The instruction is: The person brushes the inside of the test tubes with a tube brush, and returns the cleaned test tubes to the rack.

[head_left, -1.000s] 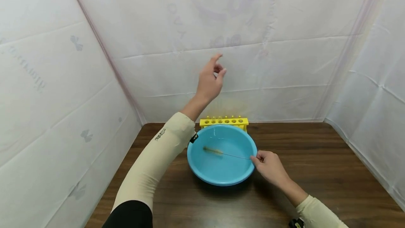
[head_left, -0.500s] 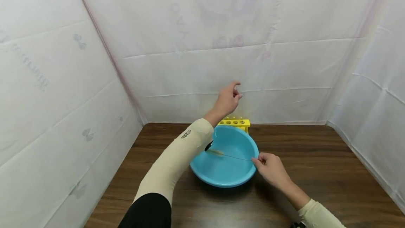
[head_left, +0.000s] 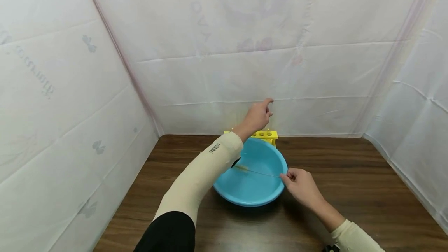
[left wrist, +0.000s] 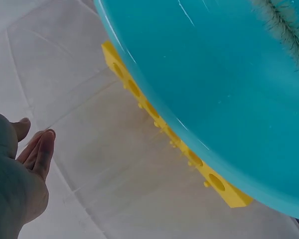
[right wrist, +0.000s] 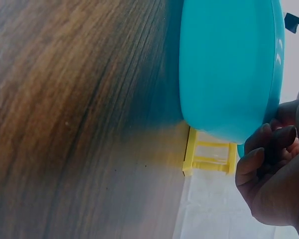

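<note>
My right hand (head_left: 303, 188) pinches the thin wire handle of a test tube brush (head_left: 242, 168) at the right rim of a light blue basin (head_left: 251, 201). The bristled head lies inside the basin, partly behind my left sleeve; its bristles also show at the top right of the left wrist view. Reaching across the basin, my left hand (head_left: 257, 116) is above the yellow test tube rack (head_left: 268, 135). In the left wrist view, the left thumb and fingers stand apart, nothing visible held. The right wrist view shows curled right fingers (right wrist: 251, 167) beside the basin wall.
The basin stands on a dark wooden table (head_left: 350, 189), with the rack close behind it. White sheeting (head_left: 196, 77) hangs behind the table and along both sides. The rack's holes (left wrist: 217, 181) face up beside the basin rim.
My left hand has come down and right, from high in front of the sheeting to just above the rack. The right hand and brush have stayed nearly still.
</note>
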Motion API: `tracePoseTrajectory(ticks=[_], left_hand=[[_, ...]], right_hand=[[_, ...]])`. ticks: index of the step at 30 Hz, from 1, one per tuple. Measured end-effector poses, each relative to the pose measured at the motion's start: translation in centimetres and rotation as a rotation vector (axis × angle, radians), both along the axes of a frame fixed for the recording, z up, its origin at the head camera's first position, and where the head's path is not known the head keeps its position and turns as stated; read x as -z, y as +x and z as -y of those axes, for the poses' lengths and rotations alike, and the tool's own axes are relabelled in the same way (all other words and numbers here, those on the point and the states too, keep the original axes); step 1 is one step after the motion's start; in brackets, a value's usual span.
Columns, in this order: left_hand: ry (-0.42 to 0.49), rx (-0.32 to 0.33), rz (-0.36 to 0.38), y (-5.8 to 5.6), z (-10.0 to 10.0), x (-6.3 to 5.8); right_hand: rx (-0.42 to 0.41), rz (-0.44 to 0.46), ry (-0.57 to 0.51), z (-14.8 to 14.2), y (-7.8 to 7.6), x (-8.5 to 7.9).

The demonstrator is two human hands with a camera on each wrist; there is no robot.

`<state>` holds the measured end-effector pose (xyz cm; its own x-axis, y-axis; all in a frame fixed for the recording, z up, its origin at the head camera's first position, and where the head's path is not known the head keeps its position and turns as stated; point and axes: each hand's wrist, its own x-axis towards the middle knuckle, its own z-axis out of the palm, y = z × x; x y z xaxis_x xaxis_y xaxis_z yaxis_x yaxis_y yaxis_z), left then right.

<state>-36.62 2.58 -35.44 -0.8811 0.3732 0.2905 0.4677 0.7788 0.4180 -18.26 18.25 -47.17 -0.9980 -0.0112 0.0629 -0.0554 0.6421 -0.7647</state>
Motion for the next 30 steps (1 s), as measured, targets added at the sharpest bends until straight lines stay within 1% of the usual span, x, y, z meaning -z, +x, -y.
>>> tracePoseTrajectory(ticks=[3, 7, 9, 13, 17, 22, 25, 30], left_hand=[[-0.033, -0.016, 0.036, 0.1, -0.6, -0.1], [-0.079, -0.013, 0.070, 0.2, -1.1, 0.0], [-0.106, -0.017, 0.081, 0.3, -1.2, 0.1], [-0.123, -0.019, 0.116, 0.4, -1.0, 0.4], [-0.102, -0.002, 0.146, 0.2, -0.6, 0.5], [-0.102, 0.027, 0.167, 0.0, 0.0, 0.2], [-0.117, 0.048, 0.197, 0.0, 0.4, 0.1], [-0.182, 0.095, 0.234, 0.1, 0.9, 0.0]], right_hand=[[0.000, -0.008, 0.018, -0.2, 0.0, 0.0], [0.004, -0.008, 0.034, -0.3, 0.1, 0.0], [0.002, -0.010, 0.032, -0.2, 0.2, 0.0], [-0.005, -0.016, 0.027, -0.1, 0.2, 0.0], [-0.004, -0.022, 0.017, 0.0, 0.2, 0.0], [-0.010, -0.018, 0.010, 0.0, 0.2, -0.3], [-0.014, -0.009, 0.013, 0.0, 0.3, -0.4], [-0.007, -0.002, 0.026, -0.1, 0.2, -0.2]])
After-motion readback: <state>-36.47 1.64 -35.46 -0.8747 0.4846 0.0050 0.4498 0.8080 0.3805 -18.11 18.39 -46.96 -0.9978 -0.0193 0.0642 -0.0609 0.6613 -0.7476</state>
